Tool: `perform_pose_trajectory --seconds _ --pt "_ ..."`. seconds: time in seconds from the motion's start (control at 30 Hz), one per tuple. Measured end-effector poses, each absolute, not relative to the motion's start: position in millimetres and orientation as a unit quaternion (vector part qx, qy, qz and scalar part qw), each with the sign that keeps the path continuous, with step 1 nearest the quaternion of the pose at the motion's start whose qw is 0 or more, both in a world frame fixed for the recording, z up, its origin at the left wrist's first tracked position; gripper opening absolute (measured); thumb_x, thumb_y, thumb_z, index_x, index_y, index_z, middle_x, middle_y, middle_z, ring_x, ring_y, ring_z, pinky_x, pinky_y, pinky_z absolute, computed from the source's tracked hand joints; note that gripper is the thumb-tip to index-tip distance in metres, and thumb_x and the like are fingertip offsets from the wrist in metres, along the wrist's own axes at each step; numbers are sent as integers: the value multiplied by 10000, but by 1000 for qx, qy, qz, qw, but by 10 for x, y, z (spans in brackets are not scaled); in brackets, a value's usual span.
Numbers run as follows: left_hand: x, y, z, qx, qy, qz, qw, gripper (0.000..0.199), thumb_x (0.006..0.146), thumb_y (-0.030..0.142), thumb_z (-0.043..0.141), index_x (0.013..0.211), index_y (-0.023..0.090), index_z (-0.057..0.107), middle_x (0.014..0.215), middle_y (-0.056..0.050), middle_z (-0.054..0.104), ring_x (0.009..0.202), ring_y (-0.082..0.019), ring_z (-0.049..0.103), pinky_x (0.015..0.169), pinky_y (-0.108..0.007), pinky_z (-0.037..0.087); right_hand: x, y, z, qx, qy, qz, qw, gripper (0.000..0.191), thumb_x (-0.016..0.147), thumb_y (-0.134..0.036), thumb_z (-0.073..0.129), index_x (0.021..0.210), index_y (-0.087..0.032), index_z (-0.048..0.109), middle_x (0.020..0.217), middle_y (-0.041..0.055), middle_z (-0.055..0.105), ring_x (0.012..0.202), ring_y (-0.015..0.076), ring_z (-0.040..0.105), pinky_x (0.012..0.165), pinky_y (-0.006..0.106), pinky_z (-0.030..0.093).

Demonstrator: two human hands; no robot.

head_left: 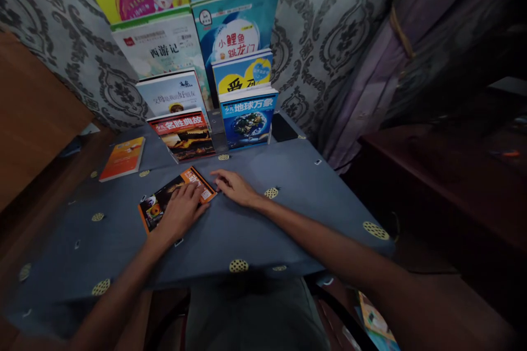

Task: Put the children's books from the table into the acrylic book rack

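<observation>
A book with an orange and black cover lies flat and slanted on the cloth-covered table. My left hand rests palm down on its cover, fingers stretched out, hiding part of the picture. Just past the book's right corner is my right hand, its index finger extended and the others loosely bent; nothing shows in it. Whether its thumb touches the corner, I cannot tell. Behind the hands stand a red-topped book and a blue book with a globe, both upright.
Taller books rise in two stacked columns against the patterned wall covering, among them a white book and a teal book. An orange book lies at the left. A dark flat object sits at the back right. Dark red furniture stands right.
</observation>
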State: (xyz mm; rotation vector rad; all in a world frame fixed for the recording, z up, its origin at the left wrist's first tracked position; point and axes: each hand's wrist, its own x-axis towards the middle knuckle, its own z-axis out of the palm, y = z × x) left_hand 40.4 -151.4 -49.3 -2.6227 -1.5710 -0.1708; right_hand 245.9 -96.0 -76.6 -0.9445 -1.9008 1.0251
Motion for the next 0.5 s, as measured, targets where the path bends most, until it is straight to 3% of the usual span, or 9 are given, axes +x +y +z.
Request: perform_pose_trajectory --seconds 0.27,0.5 --pt "519 -1524 -523 -849 -509 -64 123 337 1013 330 387 1146 148 638 1155 -180 701 1098 -295 649 904 -415 536 2466 -923 -819 -356 -716 453 394 324 934 -164 481 1232 -162 607 889 35 696 735 125 660 693 258 528" --pt "523 -1518 -444 -846 -512 -83 124 295 1019 310 385 1059 188 650 1019 -120 751 961 -237 707 731 -300 547 2475 -913 -826 -346 -715 460 397 410 846 -57 497 1221 -170 619 891 17 690 744 112 655 708 244 522"
